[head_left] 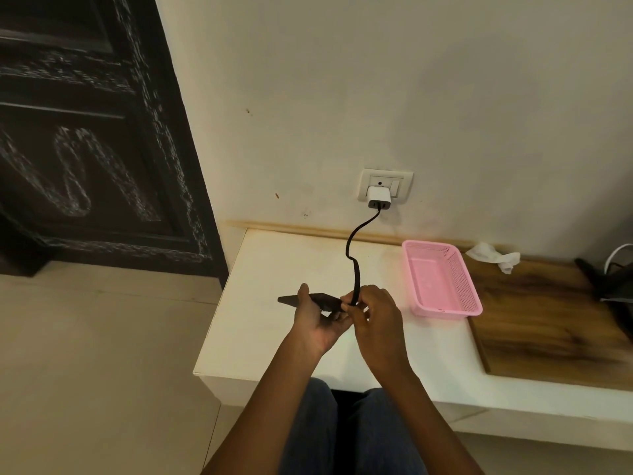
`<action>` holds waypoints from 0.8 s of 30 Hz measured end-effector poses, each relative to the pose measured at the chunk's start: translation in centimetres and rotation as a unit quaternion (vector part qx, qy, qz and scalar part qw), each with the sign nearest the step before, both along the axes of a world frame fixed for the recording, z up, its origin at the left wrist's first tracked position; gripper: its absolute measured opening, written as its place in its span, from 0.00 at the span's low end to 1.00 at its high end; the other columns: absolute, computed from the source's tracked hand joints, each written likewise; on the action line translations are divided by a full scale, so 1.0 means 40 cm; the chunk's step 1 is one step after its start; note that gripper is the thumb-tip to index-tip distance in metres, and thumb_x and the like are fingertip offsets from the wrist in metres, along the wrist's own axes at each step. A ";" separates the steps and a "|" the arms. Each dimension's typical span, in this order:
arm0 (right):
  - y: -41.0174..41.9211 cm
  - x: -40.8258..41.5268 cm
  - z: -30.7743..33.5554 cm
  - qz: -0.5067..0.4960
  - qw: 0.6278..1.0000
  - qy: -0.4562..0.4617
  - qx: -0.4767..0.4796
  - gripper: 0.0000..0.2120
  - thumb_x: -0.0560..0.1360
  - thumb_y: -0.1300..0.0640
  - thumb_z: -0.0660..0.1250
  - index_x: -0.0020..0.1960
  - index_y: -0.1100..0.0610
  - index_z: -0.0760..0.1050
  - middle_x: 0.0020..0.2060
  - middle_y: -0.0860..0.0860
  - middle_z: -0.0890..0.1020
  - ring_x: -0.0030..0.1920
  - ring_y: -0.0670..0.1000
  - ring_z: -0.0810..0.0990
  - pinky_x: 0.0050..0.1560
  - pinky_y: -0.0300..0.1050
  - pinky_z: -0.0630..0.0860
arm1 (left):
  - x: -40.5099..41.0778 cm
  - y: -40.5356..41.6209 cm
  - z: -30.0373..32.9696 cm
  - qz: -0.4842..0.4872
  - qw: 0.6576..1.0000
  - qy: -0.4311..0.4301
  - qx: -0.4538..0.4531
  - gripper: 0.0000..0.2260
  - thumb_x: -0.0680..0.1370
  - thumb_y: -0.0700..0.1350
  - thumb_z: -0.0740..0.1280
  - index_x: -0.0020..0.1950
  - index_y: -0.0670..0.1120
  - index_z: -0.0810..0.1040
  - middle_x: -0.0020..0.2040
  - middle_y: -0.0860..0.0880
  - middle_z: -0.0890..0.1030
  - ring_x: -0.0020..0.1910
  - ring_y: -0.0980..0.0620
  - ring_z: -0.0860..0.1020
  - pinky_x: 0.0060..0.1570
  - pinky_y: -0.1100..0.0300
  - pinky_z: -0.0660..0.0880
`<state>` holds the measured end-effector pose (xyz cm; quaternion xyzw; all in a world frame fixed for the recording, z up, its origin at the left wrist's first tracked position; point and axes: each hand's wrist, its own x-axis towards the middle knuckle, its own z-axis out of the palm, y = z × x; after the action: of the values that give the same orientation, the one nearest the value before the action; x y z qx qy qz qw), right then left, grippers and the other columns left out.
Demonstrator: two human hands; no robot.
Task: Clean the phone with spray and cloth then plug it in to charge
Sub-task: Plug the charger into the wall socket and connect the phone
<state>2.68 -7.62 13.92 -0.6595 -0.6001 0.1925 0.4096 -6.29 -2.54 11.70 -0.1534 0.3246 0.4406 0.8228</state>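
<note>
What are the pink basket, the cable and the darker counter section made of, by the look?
Pink basket: likely moulded plastic, matte, with perforated mesh walls and a solid base. Cable: black, apparently flat and flexible, since it holds soft bends; rubbery or braided jacket, can't tell which. Darker counter section: wood or wood-look laminate, going by the brown streaky grain and slight sheen.

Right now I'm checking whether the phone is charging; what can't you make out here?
Head view:
- Cable tip and phone port: hidden behind right hand fingers.
- Phone screen: seen edge-on, held by left hand.
- Dark object: cut off by the right edge.
</note>
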 end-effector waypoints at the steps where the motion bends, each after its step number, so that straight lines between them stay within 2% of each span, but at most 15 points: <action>1: -0.003 -0.001 -0.002 -0.002 1.000 0.028 -0.010 0.02 0.74 0.65 0.68 0.45 0.60 0.78 0.42 0.52 0.80 0.44 0.50 0.77 0.44 0.36 0.73 | -0.005 0.002 -0.004 -0.005 1.000 0.006 0.008 0.22 0.78 0.60 0.61 0.51 0.40 0.69 0.60 0.35 0.70 0.37 0.36 0.81 0.29 0.46 0.81; 2: -0.007 -0.002 -0.004 -0.009 0.998 0.062 -0.018 0.02 0.74 0.63 0.69 0.45 0.58 0.78 0.41 0.50 0.80 0.43 0.48 0.78 0.42 0.32 0.73 | -0.010 0.007 -0.008 -0.008 1.000 0.009 0.019 0.22 0.77 0.60 0.62 0.55 0.41 0.69 0.58 0.36 0.71 0.43 0.36 0.80 0.39 0.40 0.81; 3: -0.012 -0.006 -0.006 -0.022 0.995 0.097 -0.027 0.02 0.74 0.60 0.69 0.45 0.55 0.77 0.41 0.49 0.80 0.42 0.47 0.79 0.40 0.28 0.73 | -0.016 0.010 -0.009 -0.007 0.999 0.011 0.033 0.24 0.77 0.60 0.63 0.59 0.41 0.68 0.57 0.37 0.72 0.48 0.38 0.79 0.47 0.38 0.79; 4: -0.016 -0.010 -0.006 -0.039 0.990 0.128 -0.036 0.02 0.74 0.58 0.70 0.44 0.55 0.76 0.40 0.48 0.80 0.41 0.46 0.79 0.39 0.27 0.73 | -0.022 0.015 -0.009 -0.005 0.999 0.014 0.050 0.26 0.76 0.61 0.64 0.63 0.41 0.68 0.57 0.38 0.73 0.51 0.39 0.78 0.52 0.39 0.78; 6: -0.021 -0.018 -0.011 -0.081 0.981 0.173 -0.044 0.05 0.73 0.55 0.70 0.43 0.57 0.76 0.38 0.51 0.82 0.39 0.49 0.81 0.39 0.32 0.76 | -0.026 0.024 -0.002 0.005 0.996 0.014 0.084 0.29 0.75 0.62 0.63 0.69 0.44 0.67 0.62 0.39 0.74 0.56 0.39 0.77 0.52 0.40 0.76; 8: -0.020 -0.024 -0.014 -0.119 0.974 0.186 -0.049 0.07 0.73 0.55 0.70 0.42 0.59 0.77 0.37 0.53 0.83 0.38 0.51 0.82 0.40 0.39 0.78 | -0.021 0.032 0.005 0.022 0.995 0.005 0.097 0.31 0.74 0.66 0.61 0.68 0.46 0.69 0.62 0.39 0.76 0.57 0.40 0.77 0.60 0.39 0.71; 10: -0.017 -0.032 -0.016 -0.132 0.972 0.184 -0.059 0.07 0.73 0.55 0.70 0.41 0.59 0.77 0.37 0.53 0.83 0.36 0.48 0.83 0.38 0.35 0.78 | -0.014 0.041 0.008 0.047 0.995 -0.002 0.093 0.33 0.72 0.70 0.59 0.66 0.46 0.71 0.59 0.41 0.78 0.52 0.42 0.80 0.66 0.39 0.67; 12: -0.014 -0.042 -0.018 -0.128 0.973 0.181 -0.062 0.07 0.73 0.54 0.70 0.41 0.58 0.76 0.36 0.51 0.83 0.34 0.44 0.82 0.33 0.25 0.74 | -0.010 0.047 0.005 0.058 0.993 -0.009 0.099 0.35 0.72 0.71 0.56 0.66 0.45 0.71 0.57 0.41 0.79 0.48 0.43 0.81 0.66 0.41 0.67; 15: -0.007 -0.050 -0.018 -0.130 0.977 0.159 -0.057 0.08 0.73 0.54 0.69 0.39 0.56 0.74 0.33 0.48 0.81 0.31 0.41 0.79 0.31 0.20 0.69 | -0.008 0.049 -0.001 0.065 0.992 -0.020 0.105 0.35 0.73 0.71 0.56 0.67 0.45 0.71 0.53 0.42 0.79 0.45 0.44 0.82 0.66 0.44 0.67; 20: 0.005 -0.054 -0.032 -0.146 0.981 0.120 -0.038 0.08 0.73 0.56 0.69 0.38 0.55 0.72 0.29 0.43 0.76 0.30 0.43 0.77 0.31 0.20 0.68 | 0.000 0.056 -0.002 0.081 0.992 -0.015 0.097 0.33 0.74 0.69 0.57 0.66 0.45 0.71 0.54 0.41 0.79 0.43 0.43 0.82 0.65 0.47 0.69; 23: 0.006 -0.054 -0.054 -0.130 0.986 0.094 -0.046 0.07 0.73 0.55 0.70 0.39 0.55 0.73 0.32 0.47 0.78 0.32 0.47 0.79 0.29 0.22 0.68 | -0.006 0.059 -0.004 0.063 0.992 0.004 0.109 0.33 0.73 0.70 0.57 0.65 0.44 0.72 0.54 0.41 0.79 0.45 0.43 0.81 0.65 0.45 0.69; 24: 0.006 -0.048 -0.057 -0.110 0.990 0.068 -0.053 0.08 0.73 0.54 0.70 0.40 0.55 0.73 0.33 0.48 0.80 0.33 0.47 0.79 0.31 0.22 0.67 | -0.010 0.059 -0.006 0.054 0.992 0.015 0.114 0.34 0.73 0.70 0.57 0.64 0.44 0.73 0.52 0.41 0.80 0.46 0.44 0.81 0.62 0.45 0.72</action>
<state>0.76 -7.38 11.62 -0.7275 -0.4839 0.2220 0.4327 -6.69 -0.16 11.46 -0.0695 0.2763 0.5207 0.8048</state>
